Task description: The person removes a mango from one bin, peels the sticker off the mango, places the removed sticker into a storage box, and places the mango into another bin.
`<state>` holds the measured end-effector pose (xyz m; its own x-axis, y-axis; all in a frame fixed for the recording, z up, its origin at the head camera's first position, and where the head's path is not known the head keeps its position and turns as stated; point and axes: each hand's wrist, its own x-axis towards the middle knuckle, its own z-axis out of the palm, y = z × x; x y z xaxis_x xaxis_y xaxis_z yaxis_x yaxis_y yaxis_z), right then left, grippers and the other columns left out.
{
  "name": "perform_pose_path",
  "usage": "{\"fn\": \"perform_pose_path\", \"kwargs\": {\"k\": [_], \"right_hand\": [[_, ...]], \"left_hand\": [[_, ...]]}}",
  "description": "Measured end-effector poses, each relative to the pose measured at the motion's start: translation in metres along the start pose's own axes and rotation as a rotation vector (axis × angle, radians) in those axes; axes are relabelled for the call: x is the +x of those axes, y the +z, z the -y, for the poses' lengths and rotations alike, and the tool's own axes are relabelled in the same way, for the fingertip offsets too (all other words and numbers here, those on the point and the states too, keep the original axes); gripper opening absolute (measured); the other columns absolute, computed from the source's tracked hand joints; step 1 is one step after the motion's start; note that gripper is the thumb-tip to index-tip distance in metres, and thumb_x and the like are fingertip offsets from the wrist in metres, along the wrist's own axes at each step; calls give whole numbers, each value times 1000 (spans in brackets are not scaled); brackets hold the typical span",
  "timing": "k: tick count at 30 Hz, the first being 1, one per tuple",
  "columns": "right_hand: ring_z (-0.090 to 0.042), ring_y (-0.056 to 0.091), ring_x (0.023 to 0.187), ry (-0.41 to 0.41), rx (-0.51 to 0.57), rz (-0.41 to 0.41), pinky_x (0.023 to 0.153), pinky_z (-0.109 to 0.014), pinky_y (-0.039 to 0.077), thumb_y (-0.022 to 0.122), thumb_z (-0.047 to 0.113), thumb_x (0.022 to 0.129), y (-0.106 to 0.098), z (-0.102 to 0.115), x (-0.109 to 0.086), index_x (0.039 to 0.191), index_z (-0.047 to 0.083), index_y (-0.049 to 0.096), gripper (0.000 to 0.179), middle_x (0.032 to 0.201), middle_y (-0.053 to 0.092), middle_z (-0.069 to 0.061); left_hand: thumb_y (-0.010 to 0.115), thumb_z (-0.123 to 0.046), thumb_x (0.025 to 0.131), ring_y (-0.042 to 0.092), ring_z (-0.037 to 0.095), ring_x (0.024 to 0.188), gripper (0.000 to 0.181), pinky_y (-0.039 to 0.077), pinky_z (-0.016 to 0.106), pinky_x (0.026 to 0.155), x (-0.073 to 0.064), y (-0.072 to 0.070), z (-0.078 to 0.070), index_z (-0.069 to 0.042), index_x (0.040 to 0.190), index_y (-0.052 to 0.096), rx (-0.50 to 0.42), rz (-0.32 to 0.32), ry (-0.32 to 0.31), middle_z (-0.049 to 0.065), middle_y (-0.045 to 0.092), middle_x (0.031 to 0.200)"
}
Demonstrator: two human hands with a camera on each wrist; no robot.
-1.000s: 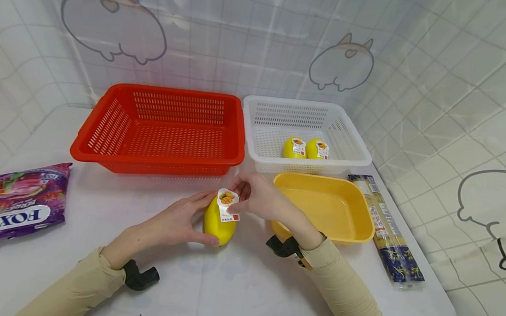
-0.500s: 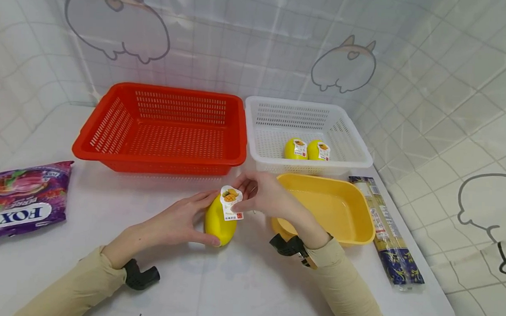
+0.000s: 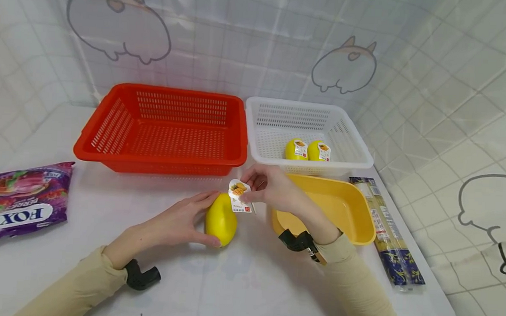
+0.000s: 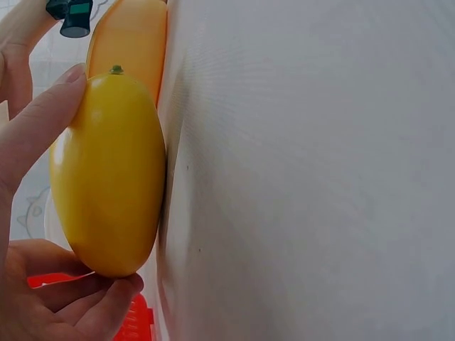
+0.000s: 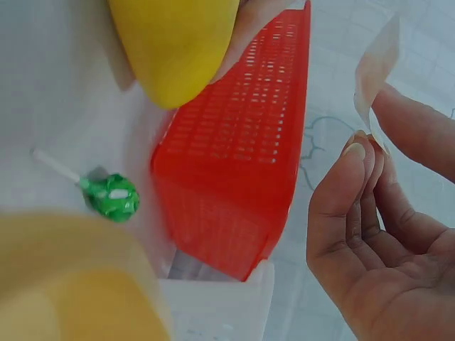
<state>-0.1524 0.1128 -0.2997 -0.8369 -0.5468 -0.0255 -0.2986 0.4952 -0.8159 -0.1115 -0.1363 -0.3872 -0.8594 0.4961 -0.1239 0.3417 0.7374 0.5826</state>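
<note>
Left hand point(image 3: 184, 221) grips mango point(image 3: 221, 220); right hand point(image 3: 274, 189) pinches label point(image 3: 237, 195) in fingers. Likely label-handling step; next move needs mango steady.

white table point(image 3: 230, 293), flat top | far side: red basket point(image 3: 159, 161), with white basket point(image 3: 312, 164) just right of it | left end: purple Fox's candy bag point(image 3: 26, 200) | middle: yellow mango point(image 3: 220, 220), lying down | near mango: green lollipop point(image 5: 117, 197) | right: yellow tub point(image 3: 336, 199) in front of white basket; long blue-ended packet point(image 3: 387, 234) beside tub
</note>
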Motion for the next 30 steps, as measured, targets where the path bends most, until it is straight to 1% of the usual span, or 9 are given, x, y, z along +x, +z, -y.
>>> {"fn": "perform_pose_path", "kwargs": {"k": [5,10,15,19,23,30], "right_hand": [[-21,58,81,4,-9,-4,73,-24,53,84,6,79,-6,-4,-2,105,4,67,31,90,63,-8],[-23,58,80,46,-22,-31,72,-25,52,85,5,77,-14,-9,-5,104,5,68,32,89,63,-8],[-23,59,80,77,-74,-49,73,-27,53,86,7,76,-24,-18,-6,103,5,67,33,89,63,-8],[-22,59,81,96,-104,-33,73,-27,53,86,8,77,-31,-22,-7,104,6,66,35,90,63,-8],[-23,59,81,107,-97,-19,73,-24,52,87,7,76,-39,-27,-9,104,5,66,35,90,62,-8],[-22,59,83,132,-101,-20,73,-22,52,88,7,74,-51,-43,-8,105,4,66,38,91,62,-8]], "left_hand": [[77,-73,67,34,37,146,120,34,61,114,-1,1,-1,-10,157,31,3,-3,-7,11,31,163],[78,-72,67,35,37,146,120,34,60,115,-1,0,-1,-8,157,31,0,-11,0,12,31,162],[79,-71,67,34,37,146,120,33,60,115,-1,1,-1,-8,157,31,-1,-9,-2,12,31,162],[80,-70,67,34,37,146,120,33,60,115,-1,2,-2,-8,157,31,-2,-6,-8,12,31,162],[79,-71,67,34,37,146,120,34,59,115,-1,2,-2,-8,157,30,-1,-5,-6,12,31,163],[78,-73,66,33,36,147,122,33,59,115,-1,1,-1,-10,158,29,-5,-1,-11,11,29,163]]}}
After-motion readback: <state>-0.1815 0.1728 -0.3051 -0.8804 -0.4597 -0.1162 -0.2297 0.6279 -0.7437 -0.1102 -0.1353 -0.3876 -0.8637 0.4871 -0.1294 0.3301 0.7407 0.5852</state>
